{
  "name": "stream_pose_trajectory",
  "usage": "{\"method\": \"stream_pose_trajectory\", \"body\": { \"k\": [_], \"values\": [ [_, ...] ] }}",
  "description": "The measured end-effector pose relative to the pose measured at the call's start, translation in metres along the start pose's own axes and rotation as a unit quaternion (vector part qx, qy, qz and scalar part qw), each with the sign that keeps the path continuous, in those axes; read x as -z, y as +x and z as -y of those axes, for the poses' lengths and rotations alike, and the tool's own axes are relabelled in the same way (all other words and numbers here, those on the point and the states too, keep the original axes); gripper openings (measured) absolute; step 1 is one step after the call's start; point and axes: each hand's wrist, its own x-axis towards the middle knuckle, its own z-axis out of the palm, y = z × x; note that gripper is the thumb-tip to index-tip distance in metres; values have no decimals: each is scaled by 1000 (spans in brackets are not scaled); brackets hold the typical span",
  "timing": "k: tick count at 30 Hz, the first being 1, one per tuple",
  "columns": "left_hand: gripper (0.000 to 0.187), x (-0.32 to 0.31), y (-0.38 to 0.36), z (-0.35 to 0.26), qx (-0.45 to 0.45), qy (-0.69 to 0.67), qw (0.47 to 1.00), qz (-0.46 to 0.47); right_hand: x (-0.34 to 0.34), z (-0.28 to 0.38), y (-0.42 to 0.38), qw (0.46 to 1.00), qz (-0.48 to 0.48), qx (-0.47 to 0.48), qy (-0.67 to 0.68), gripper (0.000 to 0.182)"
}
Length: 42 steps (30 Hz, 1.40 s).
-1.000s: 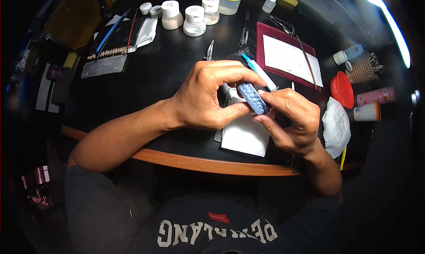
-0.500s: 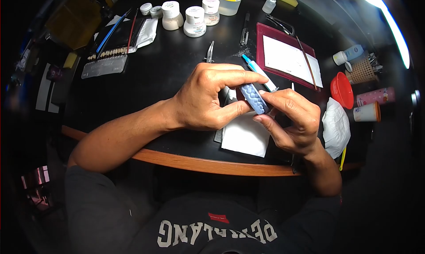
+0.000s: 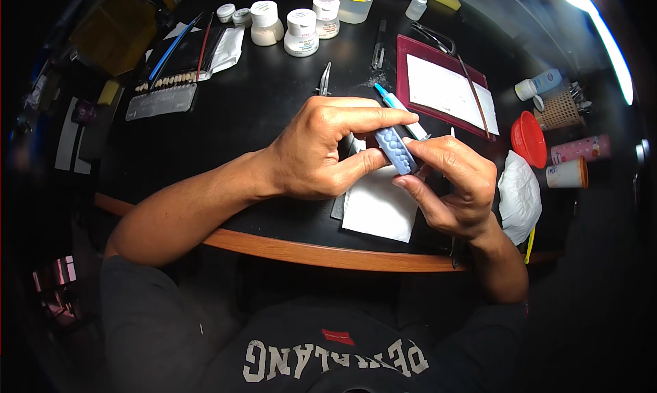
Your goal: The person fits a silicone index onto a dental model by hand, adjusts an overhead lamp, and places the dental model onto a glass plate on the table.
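While I watch from far through the head camera, I see both hands closed on one small thing: a blue block with a row of rounded bumps (image 3: pixel 395 150); the left hand (image 3: pixel 311 146) has its thumb at the near side of the block and its index finger stretched across the far end; the right hand (image 3: pixel 455 184) pinches it from the other side with thumb and index finger; the block is tilted, and I cannot tell how its underside looks, because the fingers hide it.

Directly below the grip lies a white folded sheet (image 3: pixel 380 211), partly covered by the hands; just beyond the grip there is a blue and white syringe (image 3: pixel 398 110), its blue tip pointing away; beyond the left hand I find a pointed metal tool (image 3: pixel 324 80).

Farther ahead and to the right of the grip is a dark red tray (image 3: pixel 402 61) with a white paper (image 3: pixel 438 85) in it, and a thin brush (image 3: pixel 474 92) lies across its side; well right of the grip stands a red bowl (image 3: pixel 529 141), and nearer to me than the bowl lies a crumpled white tissue (image 3: pixel 519 198); far ahead and left are three white-capped jars (image 3: pixel 301 40).
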Motion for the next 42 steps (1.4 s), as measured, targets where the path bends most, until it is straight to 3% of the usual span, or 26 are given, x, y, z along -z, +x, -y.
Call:
{"method": "stream_pose_trajectory", "body": {
  "k": [29,35,38,42],
  "values": [
    [55,0,0,-4,-11,11,1000,-1,-3,3,-3,1000,-1,0,0,44],
    [42,0,4,-4,-73,24,996,-33,-2,2,-3,1000,4,-9,-4,41],
    [36,0,1,-5,-32,20,999,-31,-1,2,0,1000,12,-11,1,40],
    [33,3,2,-4,-46,64,997,-22,-1,2,0,999,19,-30,-1,37]
  ]
}}
